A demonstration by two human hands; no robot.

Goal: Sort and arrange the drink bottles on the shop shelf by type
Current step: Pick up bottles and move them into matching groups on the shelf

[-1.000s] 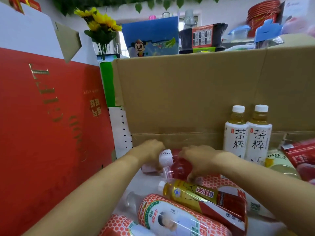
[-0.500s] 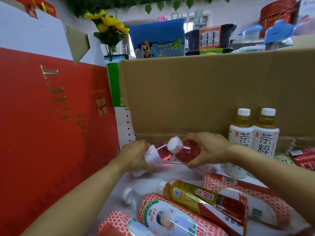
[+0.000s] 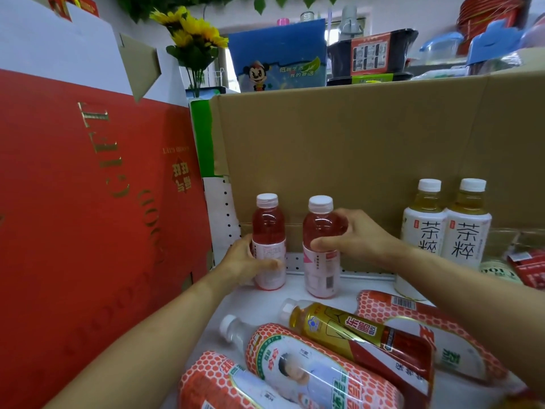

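Observation:
Two pink drink bottles with white caps stand upright at the back left of the white shelf (image 3: 365, 283). My left hand (image 3: 246, 261) grips the lower part of the left pink bottle (image 3: 268, 228). My right hand (image 3: 354, 236) wraps the right pink bottle (image 3: 320, 231) from the right side. Two white-labelled tea bottles (image 3: 446, 231) stand upright side by side at the back right. In front, a yellow drink bottle with a red and gold label (image 3: 348, 329) lies on its side among orange-patterned bottles (image 3: 306, 367).
A tall red gift box (image 3: 88, 216) walls the left side. A brown cardboard panel (image 3: 368, 149) forms the back. Red packets (image 3: 528, 265) and a lying bottle sit at the far right. Sunflowers (image 3: 194, 33) and shop goods stand behind the cardboard.
Both pink bottles were lying down in my hands; they have been lifted, turned upright and stood side by side at the back left of the shelf.

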